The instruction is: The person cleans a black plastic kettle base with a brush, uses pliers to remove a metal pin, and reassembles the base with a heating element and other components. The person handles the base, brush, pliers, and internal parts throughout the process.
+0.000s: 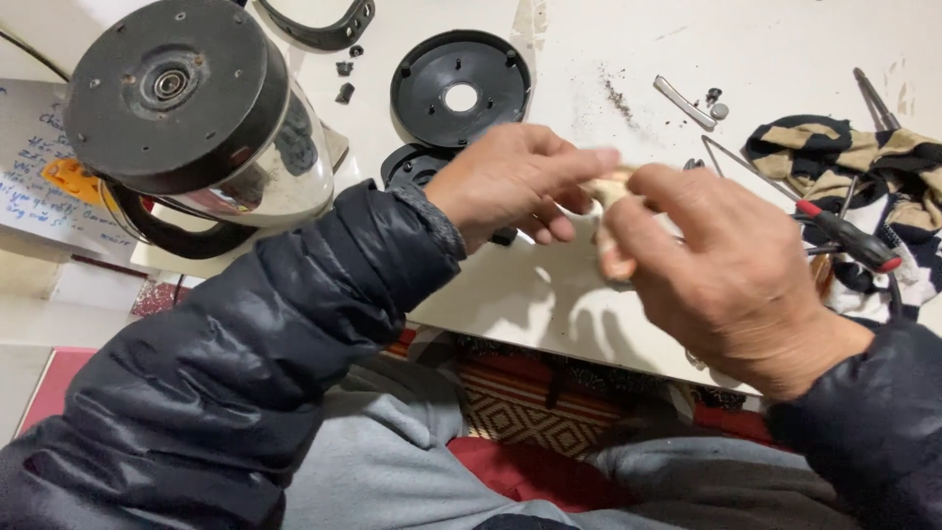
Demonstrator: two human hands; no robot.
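In the middle of the frame, the left hand [515, 182] and the right hand [721, 270] pinch together one small pale, soft-looking piece [610, 188], both with fingers closed narrow on it; the piece is blurred. At upper left one shiny steel electric kettle [211, 118] lies overturned, its round black base plate facing up. One black plastic disc [459, 86] with a centre hole rests on the white table [785, 59]. At right, one red-and-black screwdriver [846, 236] lies on a striped cloth [863, 157].

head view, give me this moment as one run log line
left hand + right hand: both pinch small pale piece | kettle: upturned, left | black round cover: behind hands | screwdriver: on striped cloth
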